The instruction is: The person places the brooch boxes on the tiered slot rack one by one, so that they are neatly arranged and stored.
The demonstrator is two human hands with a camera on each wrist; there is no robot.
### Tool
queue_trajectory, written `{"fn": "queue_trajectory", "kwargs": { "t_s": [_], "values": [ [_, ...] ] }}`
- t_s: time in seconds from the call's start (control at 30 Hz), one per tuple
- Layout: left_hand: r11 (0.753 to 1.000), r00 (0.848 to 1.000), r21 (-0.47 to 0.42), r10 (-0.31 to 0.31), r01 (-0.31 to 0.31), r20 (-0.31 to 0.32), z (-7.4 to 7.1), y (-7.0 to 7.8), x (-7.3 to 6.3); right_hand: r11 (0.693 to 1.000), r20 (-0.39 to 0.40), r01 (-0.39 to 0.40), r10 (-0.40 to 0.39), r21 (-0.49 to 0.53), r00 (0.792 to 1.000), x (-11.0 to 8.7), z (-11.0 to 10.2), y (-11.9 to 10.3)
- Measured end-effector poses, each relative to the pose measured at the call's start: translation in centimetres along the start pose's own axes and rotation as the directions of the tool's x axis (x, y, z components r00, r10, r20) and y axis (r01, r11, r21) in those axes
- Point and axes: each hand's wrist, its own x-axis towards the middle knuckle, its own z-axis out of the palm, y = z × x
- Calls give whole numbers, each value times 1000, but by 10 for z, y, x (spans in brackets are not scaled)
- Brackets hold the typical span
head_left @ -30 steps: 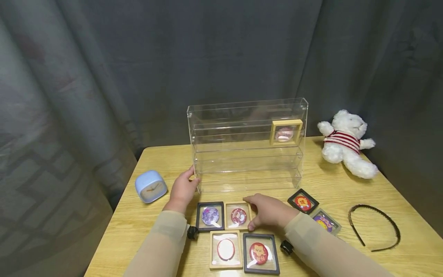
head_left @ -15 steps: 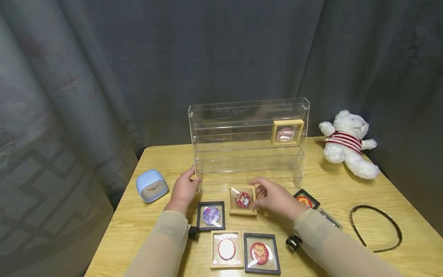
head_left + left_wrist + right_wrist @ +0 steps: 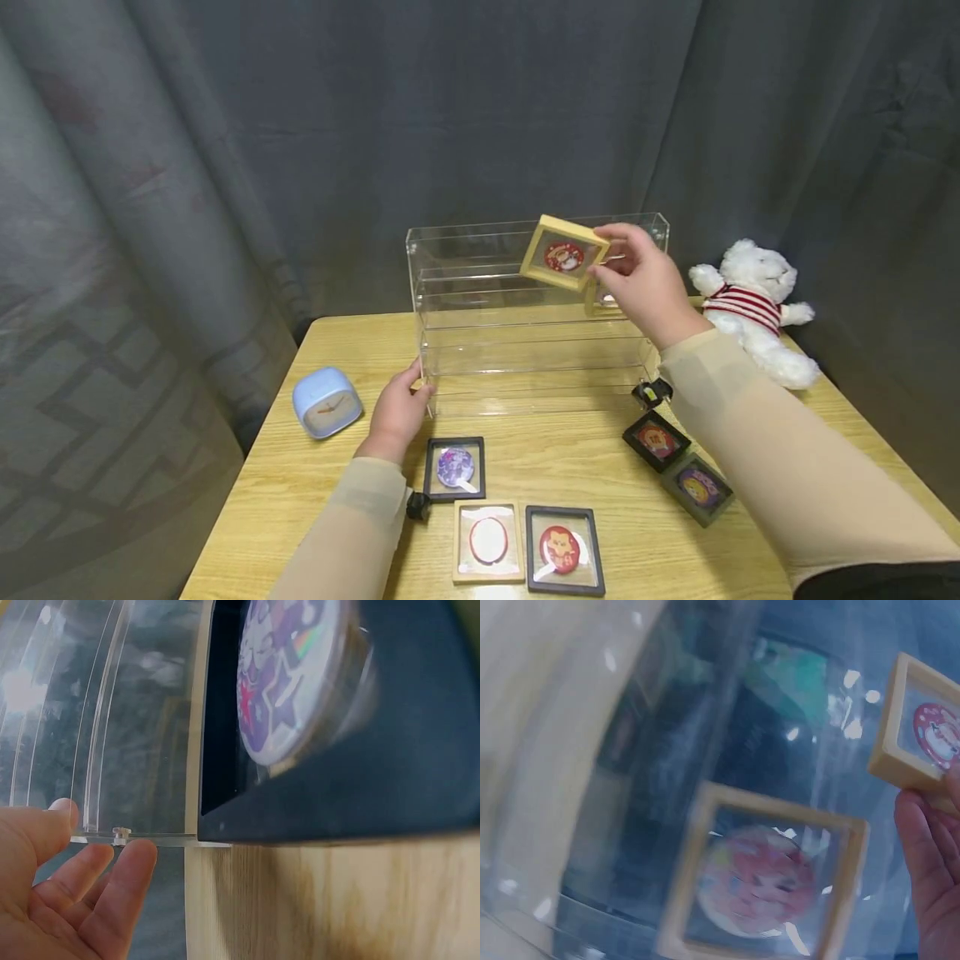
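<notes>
Yellow frame (image 3: 574, 229) pinched in right grip (image 3: 647, 279); left grip (image 3: 397, 412) pinches clear rack (image 3: 517, 359); star-badge lettering (image 3: 561, 560) unreadable.

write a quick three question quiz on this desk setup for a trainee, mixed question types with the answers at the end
1. True or false: in the head view, the clock is left of the clear rack.

2. What does the right grip hold?
A) the bear
B) a black frame
C) a tan frame

3. How many frames lie on the table, leaving out the one in the rack and the one held?

Key
1. True
2. C
3. Five
</notes>
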Motion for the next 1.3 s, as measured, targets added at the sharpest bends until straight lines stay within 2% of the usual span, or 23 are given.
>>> {"fn": "queue_trajectory", "kwargs": {
  "t_s": [0.17,0.47,0.7,0.93,1.03,1.13,1.23,1.3],
  "values": [
    [1000,1000,2,7,-7,-5,-1,0,-1,998,-7,-25,25,-60,1000,17,-8,0],
    [1000,1000,-2,5,-5,1,-1,0,-3,977,86,58,-42,-203,995,19,1,18],
    [1000,1000,-3,-7,7,-6,-1,0,-3,914,90,187,-165,-361,982,18,8,24],
    [1000,1000,8,-6,6,-5,-1,1,-2,872,85,216,-200,-440,976,16,13,25],
    [1000,1000,11,-10,10,-4,0,1,-2,864,71,244,-237,-441,969,13,15,23],
    [1000,1000,13,-12,12,-6,-1,2,-2,859,64,315,-317,-403,946,7,20,14],
    [1000,1000,12,-10,10,-9,-1,2,-3,872,91,369,-360,-321,929,-5,29,-1],
    [1000,1000,10,-9,9,-5,-1,2,-3,889,135,378,-354,-258,926,-15,38,-12]
  ]
}}
